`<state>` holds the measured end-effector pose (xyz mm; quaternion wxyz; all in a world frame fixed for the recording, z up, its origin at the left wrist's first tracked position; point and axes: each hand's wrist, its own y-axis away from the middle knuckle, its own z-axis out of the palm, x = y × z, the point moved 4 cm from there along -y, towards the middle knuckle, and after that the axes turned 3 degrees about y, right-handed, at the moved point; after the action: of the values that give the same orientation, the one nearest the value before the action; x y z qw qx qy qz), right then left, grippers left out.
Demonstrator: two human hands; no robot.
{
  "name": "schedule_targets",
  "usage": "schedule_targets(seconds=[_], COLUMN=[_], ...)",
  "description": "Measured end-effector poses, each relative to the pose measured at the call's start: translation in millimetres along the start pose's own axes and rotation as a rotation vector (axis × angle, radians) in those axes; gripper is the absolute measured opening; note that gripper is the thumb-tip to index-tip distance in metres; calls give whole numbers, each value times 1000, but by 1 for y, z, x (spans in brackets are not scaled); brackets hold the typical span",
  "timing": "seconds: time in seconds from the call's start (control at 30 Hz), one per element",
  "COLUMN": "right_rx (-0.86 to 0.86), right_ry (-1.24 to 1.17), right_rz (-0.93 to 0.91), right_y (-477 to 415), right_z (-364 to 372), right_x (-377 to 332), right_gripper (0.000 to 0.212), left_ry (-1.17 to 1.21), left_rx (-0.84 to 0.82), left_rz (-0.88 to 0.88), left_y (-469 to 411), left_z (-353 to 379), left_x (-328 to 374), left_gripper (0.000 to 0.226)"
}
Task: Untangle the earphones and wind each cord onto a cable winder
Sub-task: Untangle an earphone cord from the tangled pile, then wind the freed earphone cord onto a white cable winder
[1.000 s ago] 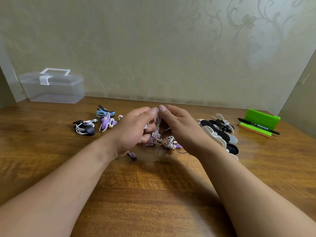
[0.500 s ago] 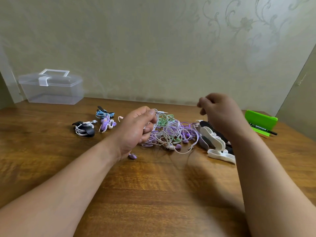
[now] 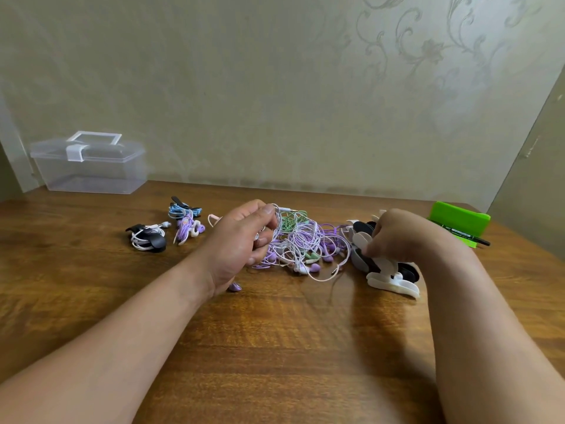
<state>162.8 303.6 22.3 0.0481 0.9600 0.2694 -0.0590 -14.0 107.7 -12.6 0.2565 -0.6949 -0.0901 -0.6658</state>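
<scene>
Head view: toward the far edge of the brown wooden table (image 3: 275, 338) sits the purple, white and green tangle of earphone cords (image 3: 308, 243). There the left hand (image 3: 241, 240) pinches a white cord (image 3: 277, 213); the right hand (image 3: 403, 237) curls round a white plastic cable winder (image 3: 359, 238). Best to lift that winder alone.

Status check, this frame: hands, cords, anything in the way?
Left hand grips white cord at earphone tangle. Right hand pinches white cable winder in winder pile. Nothing blocking.
</scene>
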Motion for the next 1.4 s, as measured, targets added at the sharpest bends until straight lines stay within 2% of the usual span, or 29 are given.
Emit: schedule_targets(seconds=[0.1, 0.17, 0.27, 0.37, 0.47, 0.6, 0.83, 0.97, 1.13, 1.27, 1.4], right_rx=[29, 113, 238, 5, -115, -167, -441, -416, -390, -420, -394], right_ry=[-3, -77, -437, -904, -991, -1159, -1364, -1341, -1506, -1586, -1553], right_rz=[-23, -81, -225, -427, -525, -418, -379, -381, -358, -363, -400], right_y=[3, 11, 21, 28, 36, 44, 54, 53, 53, 51, 51], right_z=[-1, -10, -21, -13, 4, 18, 28, 29, 28, 29, 28], right_x=[-3, -8, -19, -43, -73, -97, -111, -111, -116, -118, -119], right_gripper=[23, 27, 25, 40, 36, 27, 23, 29, 18, 22, 22], left_ry=[47, 114, 239, 378, 429, 445, 435, 433, 383, 331, 278], left_rx=[-10, -16, -28, -18, 6, 28, 38, 38, 38, 40, 52], left_rz=[-30, -57, -77, -82, -63, -35, -6, 18, 69, 88, 118], left_y=[1, 2, 0, -2, -4, -5, -3, -3, -1, 0, 1], left_z=[1, 0, -2, -3, -5, -10, -9, -11, -10, -8, -7], left_x=[0, 0, 0, 1, 4, 6, 8, 10, 13, 14, 16], left_gripper=[28, 29, 29, 28, 28, 31, 31, 31, 29, 29, 28])
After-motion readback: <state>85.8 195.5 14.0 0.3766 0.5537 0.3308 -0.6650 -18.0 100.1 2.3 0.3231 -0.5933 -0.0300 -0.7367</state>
